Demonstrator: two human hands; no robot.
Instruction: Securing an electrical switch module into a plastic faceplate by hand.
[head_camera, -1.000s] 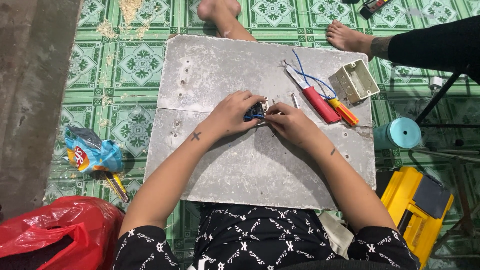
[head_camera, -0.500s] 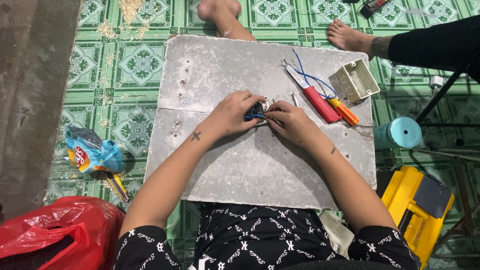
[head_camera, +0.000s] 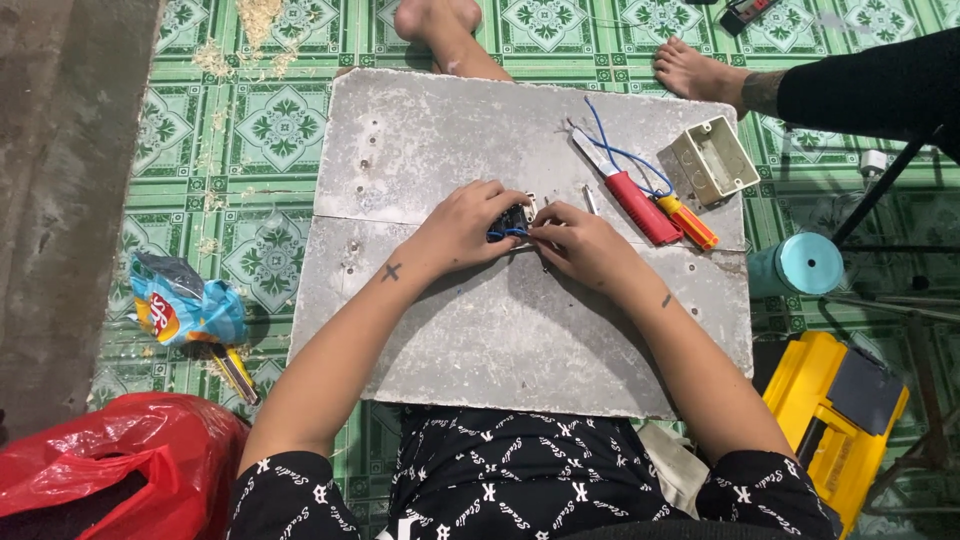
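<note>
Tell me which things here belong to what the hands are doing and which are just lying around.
In use: left hand and right hand on a small electrical fitting with blue wire, on the grey slab.

Lying about: red-handled screwdriver, orange-handled screwdriver, box, snack bag, red bag.
</note>
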